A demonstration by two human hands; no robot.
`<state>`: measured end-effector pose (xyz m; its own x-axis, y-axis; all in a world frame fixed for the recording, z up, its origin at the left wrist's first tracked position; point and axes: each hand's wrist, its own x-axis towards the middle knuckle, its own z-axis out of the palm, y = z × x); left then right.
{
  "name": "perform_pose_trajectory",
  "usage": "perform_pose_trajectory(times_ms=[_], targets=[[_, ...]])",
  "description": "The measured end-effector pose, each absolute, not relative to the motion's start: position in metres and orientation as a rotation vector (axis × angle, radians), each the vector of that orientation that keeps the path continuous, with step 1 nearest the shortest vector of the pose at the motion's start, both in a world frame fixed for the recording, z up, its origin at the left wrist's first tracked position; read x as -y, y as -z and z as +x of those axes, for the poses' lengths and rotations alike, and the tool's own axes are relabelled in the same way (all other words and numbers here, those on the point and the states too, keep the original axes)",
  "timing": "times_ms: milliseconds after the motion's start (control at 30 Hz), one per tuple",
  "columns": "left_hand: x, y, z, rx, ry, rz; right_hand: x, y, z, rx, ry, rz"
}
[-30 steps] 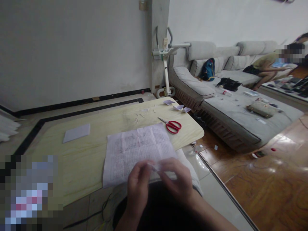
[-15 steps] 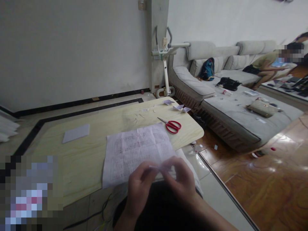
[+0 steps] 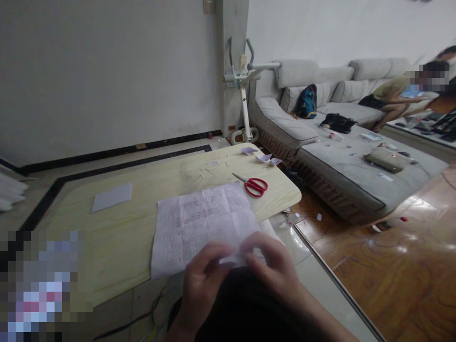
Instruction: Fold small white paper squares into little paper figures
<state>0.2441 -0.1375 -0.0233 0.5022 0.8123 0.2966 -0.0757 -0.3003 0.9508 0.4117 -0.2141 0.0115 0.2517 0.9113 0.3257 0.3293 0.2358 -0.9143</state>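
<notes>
Both hands meet just off the near edge of the low table (image 3: pixel 124 237), above the person's dark lap. The left hand (image 3: pixel 203 280) and the right hand (image 3: pixel 274 270) are each pinched shut on 1 small piece of white paper (image 3: pixel 233 259), held between the fingertips, clear of the tabletop.

Directly beyond the hands, a creased handwritten sheet (image 3: pixel 203 223) lies flat, and its near edge overhangs the table's near edge. Red-handled scissors (image 3: pixel 254 185) lie shut, just beyond the sheet's far right corner and near the table's right edge. Folded paper pieces (image 3: pixel 265 159) sit at the far right corner, with small paper scraps (image 3: pixel 210 168) along the far edge. A blank white sheet (image 3: pixel 111 197) lies well apart toward the left side. Bare tabletop runs between it and the handwritten sheet.

Right of the table, open wood floor separates it from a grey sofa (image 3: pixel 338 161).
</notes>
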Motion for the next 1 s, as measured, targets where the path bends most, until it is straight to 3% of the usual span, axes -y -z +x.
perform_pose_trajectory(times_ms=[1000], targets=[[0.134,0.015,0.245,-0.63,-0.806,1.855,0.212,-0.02,0.413,1.853,-0.254,-1.616]])
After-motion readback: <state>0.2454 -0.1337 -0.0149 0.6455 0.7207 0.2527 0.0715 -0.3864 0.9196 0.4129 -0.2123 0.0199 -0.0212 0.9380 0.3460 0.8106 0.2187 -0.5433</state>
